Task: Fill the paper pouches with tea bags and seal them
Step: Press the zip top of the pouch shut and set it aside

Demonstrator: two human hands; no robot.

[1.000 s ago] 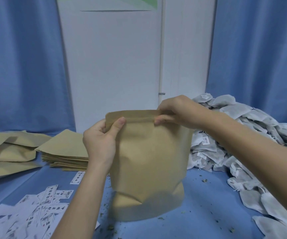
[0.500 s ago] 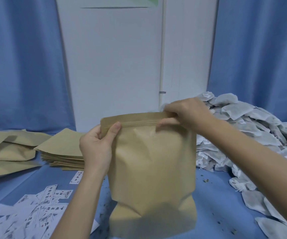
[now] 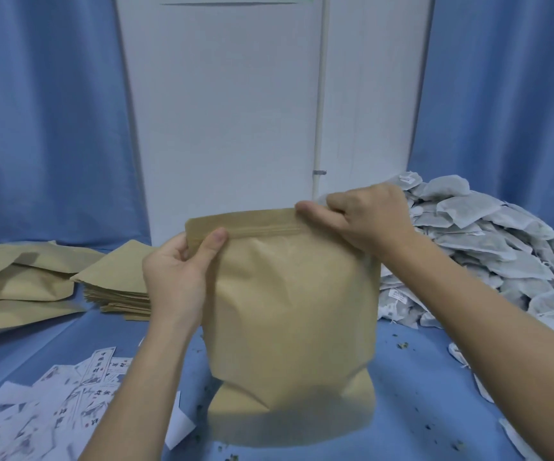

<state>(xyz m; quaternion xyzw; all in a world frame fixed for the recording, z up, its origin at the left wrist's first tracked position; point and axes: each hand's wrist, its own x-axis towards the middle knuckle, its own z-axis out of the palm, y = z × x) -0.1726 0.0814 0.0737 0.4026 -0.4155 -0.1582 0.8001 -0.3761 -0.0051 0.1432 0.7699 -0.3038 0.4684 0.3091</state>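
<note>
the brown paper pouch (image 3: 297, 314) stands upright in the middle of the blue table (image 3: 418, 394), bulging and creased, base resting on the cloth. the left hand (image 3: 176, 277) has its grip on the pouch's top left corner — thumb pressed on the front at the zip strip, fingers behind. the right hand (image 3: 365, 217) pinches the top edge at the right end, thumb on the front, the other fingers curled over the back. just right of the pouch, a big heap of grey tea bags (image 3: 488, 247) runs to the table's edge. to the left sits a stack of flat empty pouches (image 3: 119, 287), with more loose ones (image 3: 19, 281) beyond it. near the front left — a scatter of printed paper labels (image 3: 69, 404). blue curtains (image 3: 46, 128) and a white panel (image 3: 222, 111) behind
</note>
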